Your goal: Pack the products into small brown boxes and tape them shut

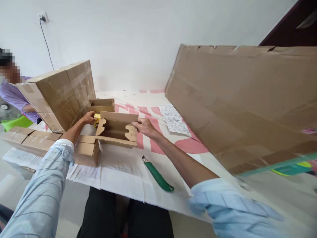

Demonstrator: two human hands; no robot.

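An open cardboard box [116, 129] with its flaps spread sits on the cloth-covered table in front of me. My right hand [145, 127] pinches the flap at its right side. Just left of the box, my left hand [89, 118] has its fingers closed on a small yellow box [96, 119], partly hidden by the hand and the box's flap. Behind them stands another open cardboard box [101, 105]. Nearer to me lies a green-handled utility knife [158, 177], apart from both hands.
Taped cartons [61, 96] are stacked at the left, with a row of closed boxes [39, 141] in front. A large cardboard sheet or carton [242, 105] leans at the right, beside a patterned paper [174, 119]. Another person [18, 92] is at the far left.
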